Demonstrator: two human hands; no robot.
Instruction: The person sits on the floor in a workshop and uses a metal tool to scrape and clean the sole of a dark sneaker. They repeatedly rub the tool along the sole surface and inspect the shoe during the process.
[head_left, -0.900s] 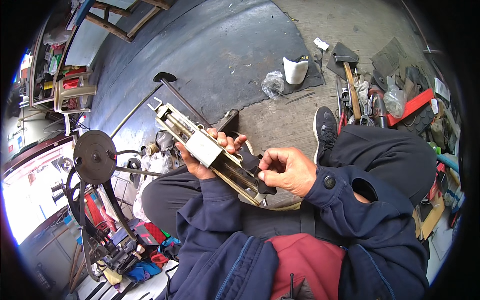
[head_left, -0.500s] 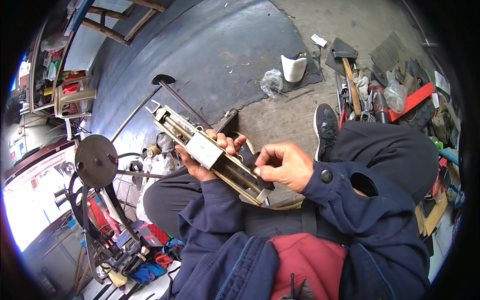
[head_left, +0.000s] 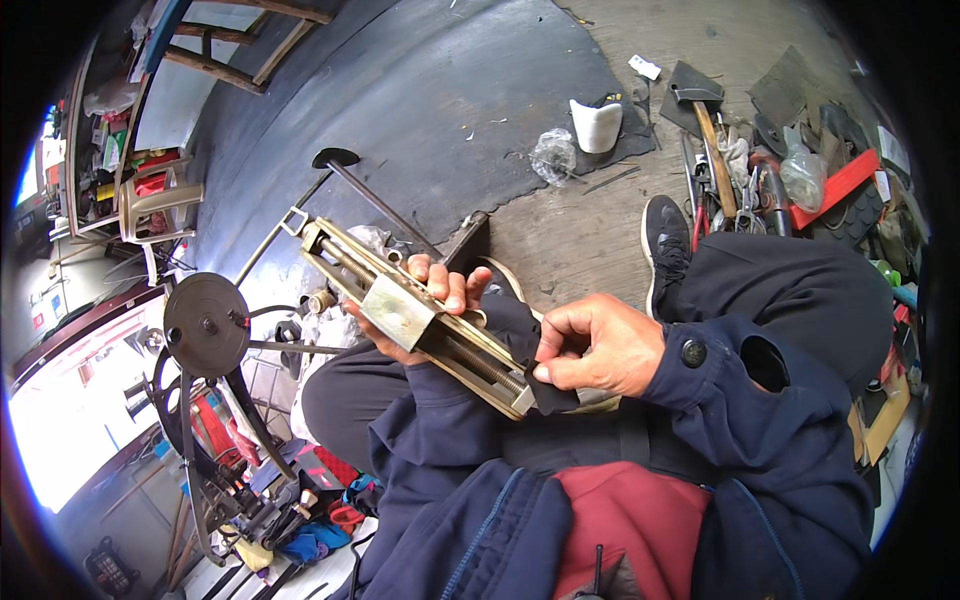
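Note:
Across my lap lies a long brass-coloured metal frame (head_left: 465, 335), tilted, with a threaded rod (head_left: 465, 352) running along its inside. A silver block (head_left: 398, 308) sits around its middle. My left hand (head_left: 445, 285) is wrapped round the frame from beneath, its fingers showing on the far side and part of the palm on the near side. At the frame's lower right end, my right hand (head_left: 600, 345) pinches thumb and forefinger together on a thin dark piece (head_left: 548, 392). What kind of piece it is I cannot make out.
On the left stands a black hand-cranked machine with a round wheel (head_left: 206, 325). A hammer (head_left: 715, 160), pliers (head_left: 700, 215) and a red bar (head_left: 838, 188) lie at the right. Ahead are a white curved piece (head_left: 596, 125), crumpled clear plastic (head_left: 553, 156) and a dark mat (head_left: 400, 100).
The thin dark piece now shows more plainly at the frame's lower end, below my right fingers. The whole scene has shifted slightly rightward; my left hand keeps its hold.

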